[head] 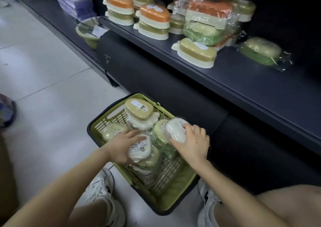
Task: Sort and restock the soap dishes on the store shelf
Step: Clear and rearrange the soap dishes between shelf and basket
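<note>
In the green plastic basket point(173, 179), the left hand point(121, 146) clasps a wrapped cartoon-printed white soap dish point(139, 148), fingers spread; the right hand point(192, 144) curls its fingers round a wrapped white oval dish point(174, 131).

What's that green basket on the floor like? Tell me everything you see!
The basket is olive-green plastic with slotted walls, a dark outer rim and a handle slot in one wall. It sits upright on the pale tiled floor below the dark shelf, its near end between the person's shoes. Wrapped soap dishes are piled inside. The left hand grips a bear-print dish in it, and the right hand grips a white dish.
</note>
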Action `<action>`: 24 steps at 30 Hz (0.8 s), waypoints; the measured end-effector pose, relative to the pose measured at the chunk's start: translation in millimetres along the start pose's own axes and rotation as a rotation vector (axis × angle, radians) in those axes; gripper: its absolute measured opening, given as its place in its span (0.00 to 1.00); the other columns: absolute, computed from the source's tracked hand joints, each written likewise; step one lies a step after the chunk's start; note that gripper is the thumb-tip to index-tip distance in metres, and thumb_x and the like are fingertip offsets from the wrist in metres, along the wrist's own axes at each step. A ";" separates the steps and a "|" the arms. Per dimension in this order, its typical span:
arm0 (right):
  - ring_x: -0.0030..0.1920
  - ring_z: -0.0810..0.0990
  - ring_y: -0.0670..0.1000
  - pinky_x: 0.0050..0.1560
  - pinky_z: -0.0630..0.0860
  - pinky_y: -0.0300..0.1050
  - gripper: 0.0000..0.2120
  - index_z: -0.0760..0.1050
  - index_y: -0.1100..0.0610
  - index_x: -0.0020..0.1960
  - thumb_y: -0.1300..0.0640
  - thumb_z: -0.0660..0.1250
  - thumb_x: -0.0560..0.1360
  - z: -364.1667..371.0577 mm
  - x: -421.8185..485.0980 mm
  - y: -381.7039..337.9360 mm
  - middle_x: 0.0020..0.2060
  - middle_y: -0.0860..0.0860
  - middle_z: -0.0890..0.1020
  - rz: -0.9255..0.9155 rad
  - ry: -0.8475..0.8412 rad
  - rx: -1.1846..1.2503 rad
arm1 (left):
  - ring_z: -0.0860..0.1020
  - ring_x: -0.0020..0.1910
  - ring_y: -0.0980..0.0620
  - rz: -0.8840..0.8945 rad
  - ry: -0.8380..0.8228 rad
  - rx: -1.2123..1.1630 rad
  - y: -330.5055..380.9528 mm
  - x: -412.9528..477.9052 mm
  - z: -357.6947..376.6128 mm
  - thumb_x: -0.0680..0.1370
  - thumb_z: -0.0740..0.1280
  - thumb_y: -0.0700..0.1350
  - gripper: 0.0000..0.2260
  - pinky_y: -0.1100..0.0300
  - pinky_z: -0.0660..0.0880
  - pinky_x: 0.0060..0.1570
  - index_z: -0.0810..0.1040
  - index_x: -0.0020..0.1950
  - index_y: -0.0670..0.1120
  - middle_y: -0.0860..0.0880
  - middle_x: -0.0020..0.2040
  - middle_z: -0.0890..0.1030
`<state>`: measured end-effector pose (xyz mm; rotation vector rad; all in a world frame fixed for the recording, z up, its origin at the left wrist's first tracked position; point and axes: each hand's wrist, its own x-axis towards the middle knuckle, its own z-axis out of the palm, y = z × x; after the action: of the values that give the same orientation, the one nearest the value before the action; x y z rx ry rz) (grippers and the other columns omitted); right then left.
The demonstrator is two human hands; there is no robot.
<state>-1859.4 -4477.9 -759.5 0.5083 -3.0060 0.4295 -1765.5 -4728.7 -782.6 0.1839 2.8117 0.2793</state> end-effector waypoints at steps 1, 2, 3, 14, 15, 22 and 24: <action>0.51 0.76 0.60 0.48 0.72 0.53 0.33 0.77 0.52 0.59 0.32 0.71 0.63 3.2 8.5 -1.4 0.50 0.55 0.80 0.003 0.010 0.010 | 0.56 0.75 0.45 0.031 -0.039 -0.001 -1.8 4.7 0.9 0.64 0.71 0.58 0.43 0.46 0.57 0.73 0.58 0.76 0.58 0.49 0.78 0.57; 0.53 0.75 0.59 0.50 0.71 0.53 0.33 0.75 0.52 0.61 0.32 0.70 0.65 6.1 17.0 -3.2 0.52 0.55 0.79 -0.004 -0.004 0.022 | 0.54 0.76 0.47 0.062 -0.064 -0.004 -4.0 10.0 1.6 0.65 0.71 0.56 0.42 0.46 0.54 0.74 0.57 0.76 0.58 0.51 0.78 0.56; 0.56 0.73 0.58 0.53 0.70 0.53 0.33 0.74 0.51 0.63 0.32 0.69 0.66 9.9 25.3 -5.3 0.55 0.54 0.78 -0.020 -0.026 0.031 | 0.52 0.77 0.49 0.098 -0.076 -0.001 -6.1 15.3 2.0 0.66 0.72 0.54 0.41 0.47 0.51 0.75 0.57 0.76 0.58 0.52 0.78 0.55; 0.66 0.66 0.60 0.66 0.66 0.56 0.39 0.57 0.54 0.75 0.33 0.62 0.74 62.9 83.6 -51.5 0.69 0.60 0.65 -0.170 -0.246 -0.111 | 0.43 0.78 0.51 0.197 -0.138 -0.013 -14.2 23.8 15.8 0.75 0.67 0.43 0.31 0.52 0.36 0.75 0.62 0.75 0.60 0.55 0.78 0.53; 0.68 0.64 0.61 0.69 0.63 0.58 0.40 0.55 0.54 0.76 0.31 0.60 0.74 62.2 83.9 -51.8 0.71 0.61 0.63 -0.179 -0.263 -0.151 | 0.43 0.78 0.51 0.172 -0.133 -0.047 -12.9 22.0 16.7 0.75 0.67 0.43 0.31 0.56 0.35 0.73 0.61 0.75 0.59 0.54 0.78 0.52; 0.68 0.68 0.61 0.69 0.63 0.57 0.35 0.68 0.55 0.71 0.33 0.63 0.73 3.4 89.0 -44.8 0.69 0.59 0.70 -0.296 -0.072 0.006 | 0.53 0.76 0.49 0.020 0.102 -0.301 -10.6 33.3 -23.5 0.67 0.66 0.39 0.34 0.53 0.48 0.75 0.67 0.73 0.55 0.50 0.75 0.63; 0.56 0.78 0.60 0.57 0.73 0.55 0.25 0.77 0.58 0.61 0.41 0.63 0.74 -27.2 98.5 -43.3 0.58 0.56 0.79 -0.377 0.250 0.116 | 0.63 0.72 0.44 -0.029 0.282 -0.323 -13.9 42.7 -50.1 0.67 0.66 0.41 0.28 0.48 0.59 0.72 0.74 0.68 0.51 0.47 0.70 0.71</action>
<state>-1937.6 -4540.3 -711.5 0.9316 -2.5792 0.5870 -1823.0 -4744.1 -751.2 0.0323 2.9856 0.8015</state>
